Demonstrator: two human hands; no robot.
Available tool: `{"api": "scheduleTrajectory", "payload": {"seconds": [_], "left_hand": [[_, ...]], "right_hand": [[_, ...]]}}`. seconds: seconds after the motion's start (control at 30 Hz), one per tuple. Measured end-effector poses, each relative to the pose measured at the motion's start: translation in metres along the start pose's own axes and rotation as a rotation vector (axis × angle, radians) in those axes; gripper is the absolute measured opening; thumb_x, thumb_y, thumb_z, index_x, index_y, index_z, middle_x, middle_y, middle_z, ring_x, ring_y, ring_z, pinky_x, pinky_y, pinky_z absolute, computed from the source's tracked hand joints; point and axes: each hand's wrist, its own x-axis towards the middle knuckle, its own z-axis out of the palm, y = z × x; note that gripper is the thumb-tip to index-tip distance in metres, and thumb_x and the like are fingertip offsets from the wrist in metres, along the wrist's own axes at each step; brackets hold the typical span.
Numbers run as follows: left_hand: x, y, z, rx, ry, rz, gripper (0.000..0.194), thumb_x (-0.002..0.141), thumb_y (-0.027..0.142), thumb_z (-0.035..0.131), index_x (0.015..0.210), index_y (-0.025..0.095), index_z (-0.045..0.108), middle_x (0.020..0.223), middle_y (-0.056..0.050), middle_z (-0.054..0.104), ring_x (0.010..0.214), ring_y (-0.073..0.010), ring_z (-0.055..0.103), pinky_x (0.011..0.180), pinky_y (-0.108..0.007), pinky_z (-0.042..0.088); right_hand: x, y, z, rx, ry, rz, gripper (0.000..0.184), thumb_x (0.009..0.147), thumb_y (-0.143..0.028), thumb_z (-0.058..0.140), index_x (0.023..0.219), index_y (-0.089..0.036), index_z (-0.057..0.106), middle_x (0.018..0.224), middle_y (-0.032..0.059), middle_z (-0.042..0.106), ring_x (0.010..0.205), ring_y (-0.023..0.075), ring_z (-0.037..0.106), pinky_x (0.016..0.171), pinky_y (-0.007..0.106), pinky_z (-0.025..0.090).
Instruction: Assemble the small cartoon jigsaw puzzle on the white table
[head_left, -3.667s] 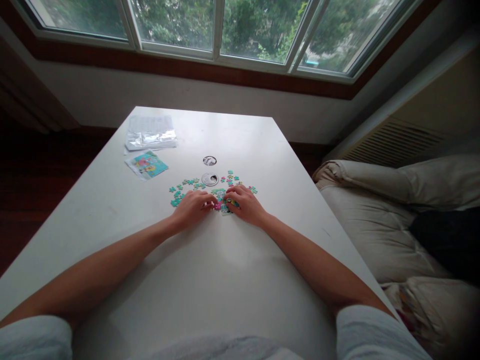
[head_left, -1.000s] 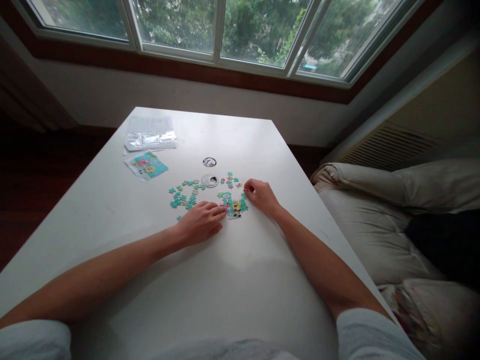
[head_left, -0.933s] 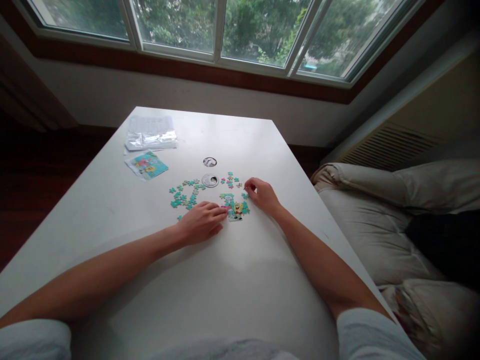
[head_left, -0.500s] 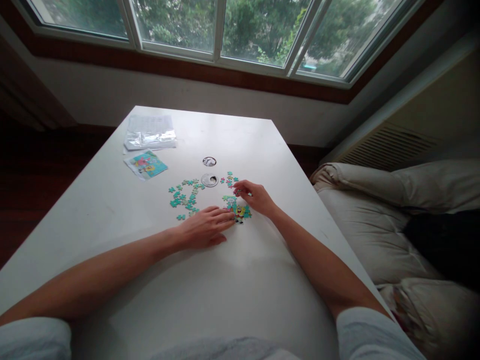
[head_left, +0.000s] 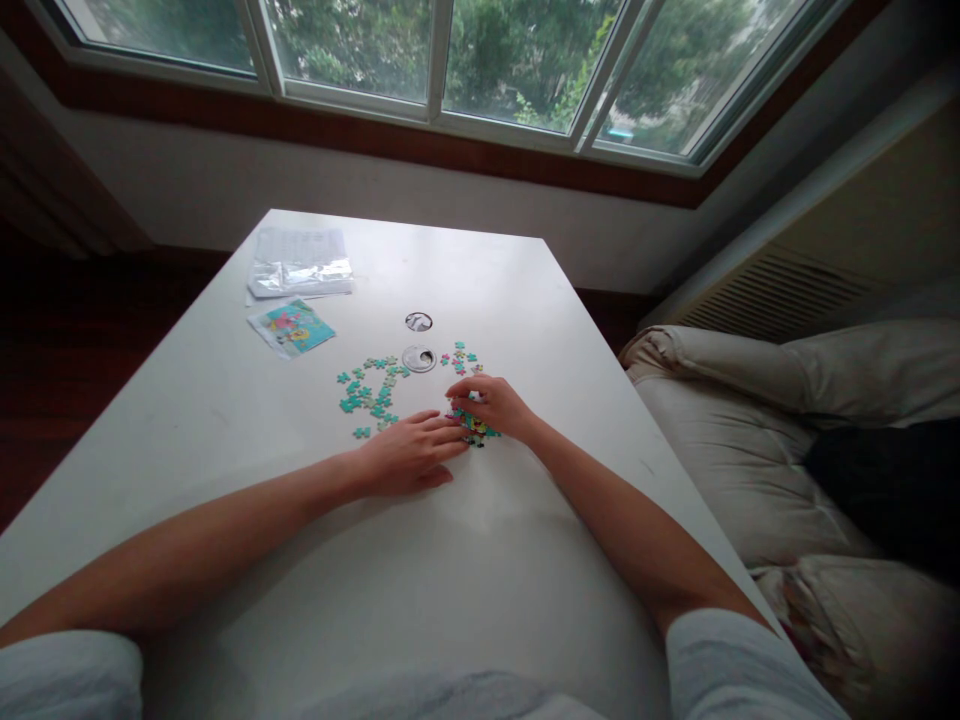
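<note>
A partly joined jigsaw puzzle (head_left: 480,427) with a yellow cartoon figure lies on the white table, largely covered by my hands. My left hand (head_left: 412,453) rests flat, fingers stretched out, their tips on the puzzle's left edge. Above the joined part, my right hand (head_left: 496,405) has thumb and fingers pinched on a small puzzle piece (head_left: 453,405), mostly hidden by the fingers. Loose teal puzzle pieces (head_left: 365,396) are scattered beyond my left hand. A smaller group of loose pieces (head_left: 460,357) lies just past my right hand.
Two round inserts, one dark-rimmed (head_left: 418,322) and one silver (head_left: 419,359), sit in the table (head_left: 480,560). At the back left are a clear plastic bag with papers (head_left: 300,265) and a cartoon picture sheet (head_left: 294,328). A beige sofa (head_left: 735,470) stands along the right side.
My right hand has moved left and slightly nearer me, from beside the loose pieces to over the joined puzzle. The left hand stays in place.
</note>
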Motion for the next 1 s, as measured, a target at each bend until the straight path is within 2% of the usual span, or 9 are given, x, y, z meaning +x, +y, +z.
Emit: {"api": "scheduleTrajectory", "payload": {"seconds": [0.2,0.47,0.67,0.87,1.0], "left_hand": [[0.001,0.000,0.000,-0.011,0.012,-0.007,0.044,0.099,0.035,0.058,0.141,0.023,0.056,0.147,-0.009,0.059,0.141,-0.0255,0.049,0.121,-0.043,0.032],[0.001,0.000,0.000,-0.020,-0.011,-0.020,0.042,0.102,0.036,0.053,0.141,0.021,0.055,0.148,-0.009,0.058,0.142,-0.0252,0.047,0.122,-0.042,0.029],[0.001,-0.001,0.001,-0.021,-0.015,-0.025,0.042,0.102,0.034,0.052,0.141,0.021,0.055,0.148,-0.009,0.058,0.141,-0.0252,0.048,0.122,-0.042,0.029],[0.001,-0.001,0.001,-0.022,-0.009,-0.021,0.041,0.101,0.034,0.053,0.140,0.020,0.055,0.148,-0.010,0.059,0.140,-0.0257,0.049,0.121,-0.043,0.029],[0.002,-0.002,0.003,-0.020,-0.004,-0.013,0.043,0.101,0.034,0.053,0.142,0.021,0.054,0.148,-0.009,0.058,0.141,-0.0260,0.049,0.121,-0.043,0.030]], "right_hand": [[0.001,0.001,0.007,-0.073,0.050,-0.025,0.014,0.088,-0.017,0.065,0.093,-0.022,0.077,0.094,0.0032,0.075,0.093,0.0181,0.066,0.090,0.032,0.051],[0.003,0.004,0.012,-0.113,0.050,-0.077,0.010,0.089,-0.016,0.067,0.092,-0.023,0.074,0.092,0.0025,0.073,0.095,0.0205,0.060,0.092,0.036,0.048],[0.003,0.008,0.015,-0.246,0.065,-0.094,0.009,0.091,-0.019,0.068,0.094,-0.023,0.075,0.100,0.0067,0.067,0.102,0.0239,0.054,0.097,0.040,0.046],[0.001,0.011,0.019,-0.328,0.098,-0.099,0.007,0.090,-0.023,0.070,0.096,-0.024,0.074,0.105,0.0072,0.064,0.105,0.0244,0.053,0.098,0.040,0.045],[0.000,0.013,0.018,-0.335,0.100,-0.099,0.003,0.091,-0.026,0.071,0.091,-0.023,0.072,0.103,0.0067,0.064,0.103,0.0242,0.053,0.097,0.039,0.044]]}}
